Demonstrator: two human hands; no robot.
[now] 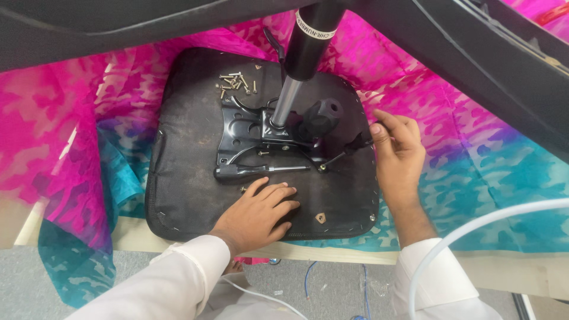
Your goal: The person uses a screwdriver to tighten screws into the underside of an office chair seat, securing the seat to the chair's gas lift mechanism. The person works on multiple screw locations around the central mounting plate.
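Here, the scene as seen from the head camera:

Seat base: an upside-down chair seat point(189, 172) with dark fabric underside lay flat on a cloth point(450, 154) in pink and turquoise, which covered a table.

Mechanism: a black metal plate point(246, 133) was fixed near the middle of the seat, with a grey lever point(264, 170) along its lower edge and a black round knob point(322, 117) at its right side.

Gas cylinder: a black and silver column point(299, 65) stood up from the plate, leaning slightly to the upper right.

Left hand: the left hand point(258, 213) rested flat on the seat, palm down, fingers spread and pointing toward the lever; it held nothing and only pressed on the fabric, just below the lever.

Right hand: the right hand point(396, 148) was closed around the black handle of a screwdriver point(347, 151), fingers curled tight on it; the hand was at the right edge of the seat.

Screwdriver position: its thin shaft ran down-left, and the tip touched a screw point point(322, 168) at the lower right corner of the plate.

Loose screws: a small heap of screws point(236, 82) lay on the seat, above the plate, well apart from both hands.

Other: a white cable point(474, 228) curved over the right sleeve.
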